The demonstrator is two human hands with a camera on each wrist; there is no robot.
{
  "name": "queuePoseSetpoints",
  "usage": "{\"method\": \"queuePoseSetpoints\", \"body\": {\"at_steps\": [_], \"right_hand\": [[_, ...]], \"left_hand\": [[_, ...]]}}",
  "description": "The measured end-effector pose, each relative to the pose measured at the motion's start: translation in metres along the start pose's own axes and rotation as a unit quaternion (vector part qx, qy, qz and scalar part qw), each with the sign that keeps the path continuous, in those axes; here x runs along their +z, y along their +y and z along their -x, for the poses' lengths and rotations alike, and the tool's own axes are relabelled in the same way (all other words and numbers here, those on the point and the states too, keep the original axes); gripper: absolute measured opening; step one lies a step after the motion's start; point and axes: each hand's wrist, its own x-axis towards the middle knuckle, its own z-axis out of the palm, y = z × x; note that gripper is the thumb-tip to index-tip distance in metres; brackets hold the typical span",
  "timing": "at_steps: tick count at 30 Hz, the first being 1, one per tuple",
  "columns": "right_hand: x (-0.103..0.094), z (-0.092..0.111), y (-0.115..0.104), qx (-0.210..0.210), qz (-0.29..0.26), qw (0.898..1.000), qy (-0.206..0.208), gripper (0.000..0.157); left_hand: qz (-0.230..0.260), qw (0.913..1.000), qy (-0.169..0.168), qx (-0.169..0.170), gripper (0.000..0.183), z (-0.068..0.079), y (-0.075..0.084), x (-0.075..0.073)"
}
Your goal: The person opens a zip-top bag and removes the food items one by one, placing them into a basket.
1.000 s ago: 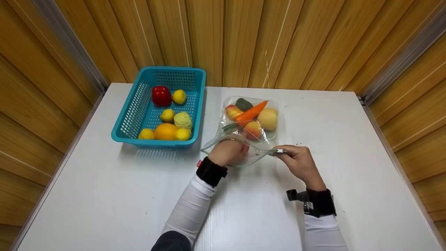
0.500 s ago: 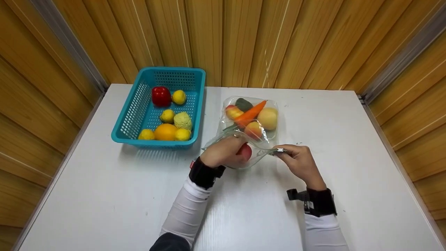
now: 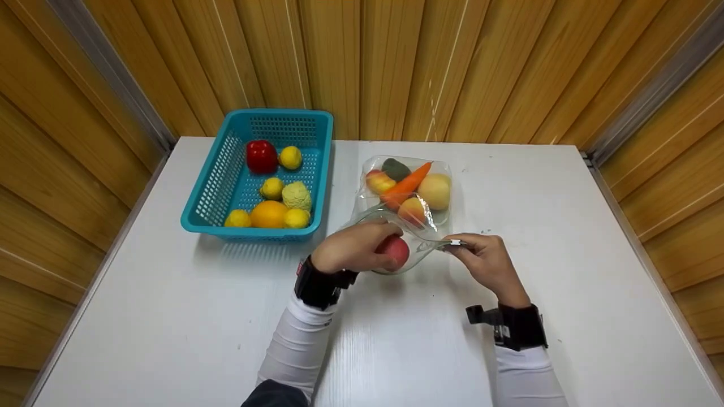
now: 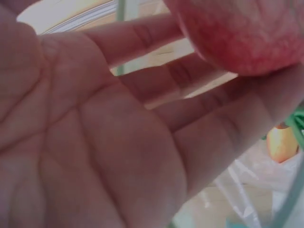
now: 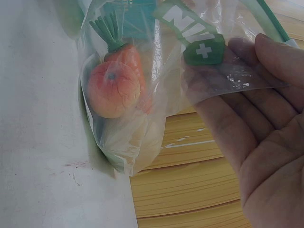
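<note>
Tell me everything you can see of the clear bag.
The clear bag looks like thin, glossy plastic with a greenish rim, a white slider and green print. It lies on the table, round fruits and a carrot inside, its mouth gaping at the near side. The right hand pinches the rim; the left hand holds a red fruit at the mouth.
</note>
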Motion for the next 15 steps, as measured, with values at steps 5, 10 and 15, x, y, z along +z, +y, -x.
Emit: {"method": "queuePoseSetpoints", "body": {"at_steps": [5, 10, 15], "right_hand": [[0.001, 0.0, 0.0, -0.002, -0.002, 1.0, 0.001, 0.013], [0.0, 0.0, 0.0, -0.004, 0.007, 1.0, 0.003, 0.014], [0.0, 0.0, 0.0, -0.007, 0.008, 1.0, 0.001, 0.015]], "left_hand": [[0.009, 0.9997, 0.014, 0.015, 0.05, 0.01, 0.003, -0.005], [0.021, 0.9989, 0.031, 0.029, 0.051, 0.019, 0.004, -0.01], [0.047, 0.9964, 0.047, 0.053, 0.054, 0.024, 0.0, -0.015]]}}
